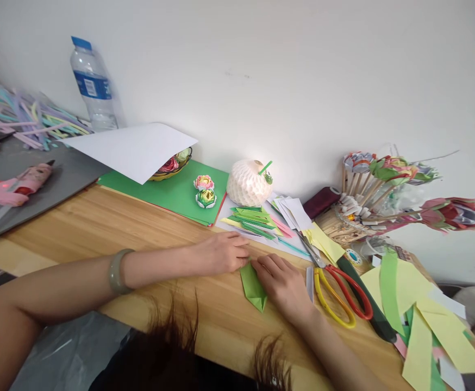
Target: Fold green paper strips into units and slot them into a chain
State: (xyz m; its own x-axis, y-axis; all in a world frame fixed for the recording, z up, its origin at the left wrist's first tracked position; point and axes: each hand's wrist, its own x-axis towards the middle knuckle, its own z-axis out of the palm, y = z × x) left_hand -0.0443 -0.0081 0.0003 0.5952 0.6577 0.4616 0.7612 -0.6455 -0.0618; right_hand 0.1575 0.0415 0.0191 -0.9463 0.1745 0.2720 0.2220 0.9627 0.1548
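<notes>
My left hand (221,252) and right hand (284,282) press flat on the folded green paper (252,286) between them, left of the scissors (335,288), its point toward me.

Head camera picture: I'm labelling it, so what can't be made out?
- Folded green paper piece: its right edge is under the right hand.
- Shallow bowl: mostly covered by the white paper sheet.
- Pastel paper strips: blurred, cut off by the left edge.

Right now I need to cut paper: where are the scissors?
In the head view, the scissors lie on the wooden table just right of the right hand, beside the yellow paper strips.
</notes>
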